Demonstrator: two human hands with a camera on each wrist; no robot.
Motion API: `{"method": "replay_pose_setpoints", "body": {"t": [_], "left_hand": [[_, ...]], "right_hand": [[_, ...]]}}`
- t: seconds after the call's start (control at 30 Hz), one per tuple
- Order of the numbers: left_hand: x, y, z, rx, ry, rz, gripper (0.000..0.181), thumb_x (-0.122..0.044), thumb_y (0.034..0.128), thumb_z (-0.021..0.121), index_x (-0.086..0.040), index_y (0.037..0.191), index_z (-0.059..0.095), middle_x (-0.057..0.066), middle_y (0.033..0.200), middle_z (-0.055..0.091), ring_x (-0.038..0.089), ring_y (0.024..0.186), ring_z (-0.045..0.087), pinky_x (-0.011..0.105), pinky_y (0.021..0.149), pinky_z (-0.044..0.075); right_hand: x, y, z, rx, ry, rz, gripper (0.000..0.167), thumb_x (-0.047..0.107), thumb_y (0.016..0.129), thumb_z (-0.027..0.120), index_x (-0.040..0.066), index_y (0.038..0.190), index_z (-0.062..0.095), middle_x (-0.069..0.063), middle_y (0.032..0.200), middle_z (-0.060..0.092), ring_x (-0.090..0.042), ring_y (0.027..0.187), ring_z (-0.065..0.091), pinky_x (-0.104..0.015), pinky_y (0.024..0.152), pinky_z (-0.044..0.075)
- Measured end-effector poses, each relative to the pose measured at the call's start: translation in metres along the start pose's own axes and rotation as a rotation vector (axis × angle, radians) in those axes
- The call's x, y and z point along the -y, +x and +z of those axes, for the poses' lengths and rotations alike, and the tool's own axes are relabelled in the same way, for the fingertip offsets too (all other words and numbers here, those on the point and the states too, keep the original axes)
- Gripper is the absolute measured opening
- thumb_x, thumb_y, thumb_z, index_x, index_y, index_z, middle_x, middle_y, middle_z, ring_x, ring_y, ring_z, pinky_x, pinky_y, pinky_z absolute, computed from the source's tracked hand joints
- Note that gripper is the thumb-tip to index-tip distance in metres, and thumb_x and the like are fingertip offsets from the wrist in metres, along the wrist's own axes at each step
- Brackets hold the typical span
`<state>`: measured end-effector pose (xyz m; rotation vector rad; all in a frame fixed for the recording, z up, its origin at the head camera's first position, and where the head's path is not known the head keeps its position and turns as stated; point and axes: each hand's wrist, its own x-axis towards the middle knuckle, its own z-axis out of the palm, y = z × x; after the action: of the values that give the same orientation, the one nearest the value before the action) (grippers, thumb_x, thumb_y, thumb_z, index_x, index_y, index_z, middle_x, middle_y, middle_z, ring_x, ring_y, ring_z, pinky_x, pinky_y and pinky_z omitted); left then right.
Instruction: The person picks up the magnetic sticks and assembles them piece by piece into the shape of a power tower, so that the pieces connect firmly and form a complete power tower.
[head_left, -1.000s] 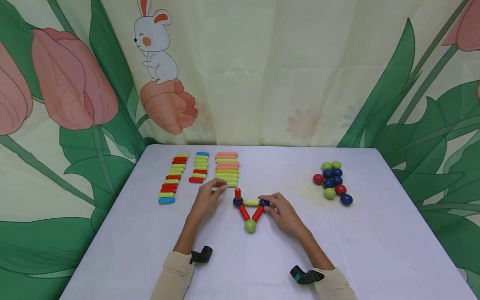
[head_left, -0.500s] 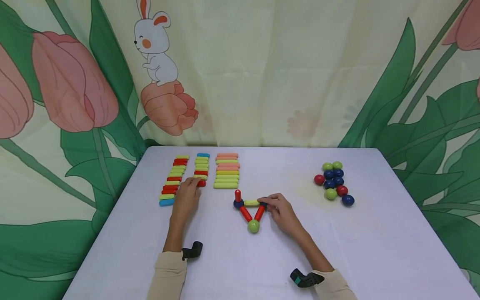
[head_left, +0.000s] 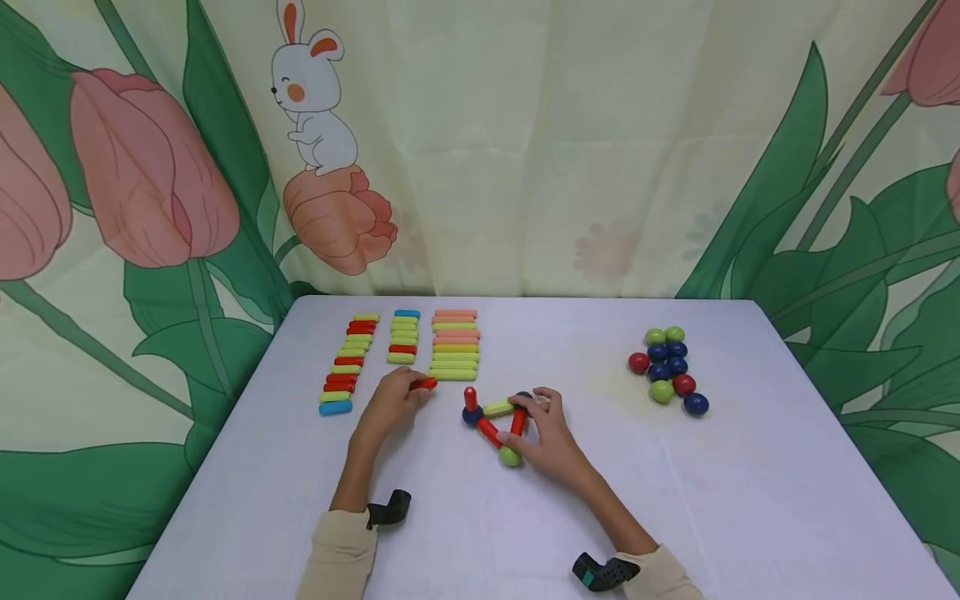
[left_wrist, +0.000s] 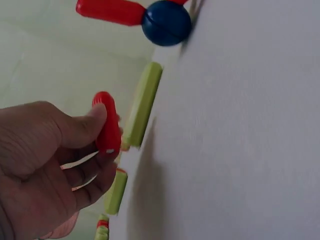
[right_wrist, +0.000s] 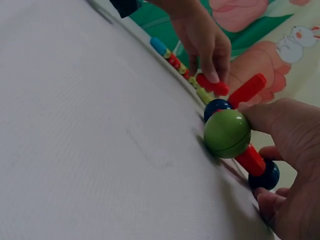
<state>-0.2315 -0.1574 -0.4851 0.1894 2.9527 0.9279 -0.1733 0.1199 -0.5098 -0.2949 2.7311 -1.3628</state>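
My left hand (head_left: 390, 406) pinches a short red rod (left_wrist: 109, 127) between thumb and fingers, just above the table. To its right lies a triangle of rods and balls: a green ball (head_left: 510, 457) at the near corner, a blue ball (head_left: 472, 415) at the left, and another blue ball (right_wrist: 265, 176) at the right. A yellow-green rod (head_left: 498, 408) forms the far side, and red rods form the others. From the left blue ball, one red rod (head_left: 470, 397) stands upright. My right hand (head_left: 555, 442) grips the triangle, fingers at the right blue ball and thumb near the green one.
Three columns of coloured rods lie at the back left: a long left column (head_left: 348, 360), a shorter middle column (head_left: 403, 337) and a right column (head_left: 454, 357). Loose green, blue and red balls (head_left: 657, 372) cluster at the right. A printed curtain (head_left: 600, 167) hangs behind the table.
My left hand went left to the middle column, took its nearest red rod and is bringing it right. My right hand's thumb has moved down toward the green ball, and the triangle has turned slightly.
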Motion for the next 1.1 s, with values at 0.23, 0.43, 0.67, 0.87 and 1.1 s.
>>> {"method": "replay_pose_setpoints", "body": {"t": [0.23,0.43,0.67,0.87,1.1], "left_hand": [[-0.017,0.000,0.009,0.134,-0.320,0.082,0.025,-0.015,0.0918,0.068,-0.007,0.115,0.062,0.006,0.107,0.067,0.021,0.104,0.063,0.036,0.089,0.056],[-0.026,-0.003,0.020,0.126,-0.427,0.099,0.025,-0.018,0.0911,0.069,-0.011,0.114,0.061,0.005,0.109,0.069,0.023,0.107,0.066,0.034,0.087,0.057],[-0.032,-0.004,0.025,0.132,-0.544,0.166,0.028,-0.016,0.0893,0.070,-0.009,0.114,0.060,0.009,0.111,0.068,0.026,0.108,0.068,0.035,0.092,0.055],[-0.031,-0.005,0.022,0.245,-0.579,0.172,0.029,-0.013,0.0900,0.069,-0.007,0.115,0.056,0.011,0.113,0.067,0.026,0.110,0.067,0.033,0.092,0.055],[-0.025,-0.006,0.019,0.412,-0.487,0.227,0.030,-0.013,0.0893,0.071,-0.011,0.117,0.059,0.005,0.112,0.067,0.021,0.111,0.064,0.034,0.097,0.052]], "right_hand": [[0.009,-0.002,-0.003,0.200,-0.088,-0.120,0.071,0.027,0.085,0.071,0.024,0.149,0.039,-0.006,0.158,0.026,-0.030,0.139,0.038,-0.061,0.105,0.040],[-0.002,-0.003,-0.004,0.257,-0.092,-0.196,0.059,0.010,0.093,0.063,0.026,0.146,0.043,-0.002,0.146,0.048,-0.026,0.136,0.044,-0.051,0.109,0.041],[-0.006,0.001,-0.002,0.046,-0.069,-0.242,0.048,-0.004,0.089,0.063,0.023,0.129,0.063,-0.001,0.129,0.056,-0.023,0.124,0.052,-0.045,0.103,0.048],[-0.008,0.005,0.000,-0.124,-0.016,-0.153,0.041,-0.007,0.088,0.064,0.022,0.114,0.072,-0.009,0.126,0.054,-0.022,0.119,0.054,-0.037,0.094,0.054],[-0.006,0.005,0.000,-0.212,0.041,-0.065,0.035,0.002,0.092,0.063,0.020,0.121,0.068,-0.009,0.108,0.053,-0.017,0.091,0.056,-0.020,0.072,0.051]]}}
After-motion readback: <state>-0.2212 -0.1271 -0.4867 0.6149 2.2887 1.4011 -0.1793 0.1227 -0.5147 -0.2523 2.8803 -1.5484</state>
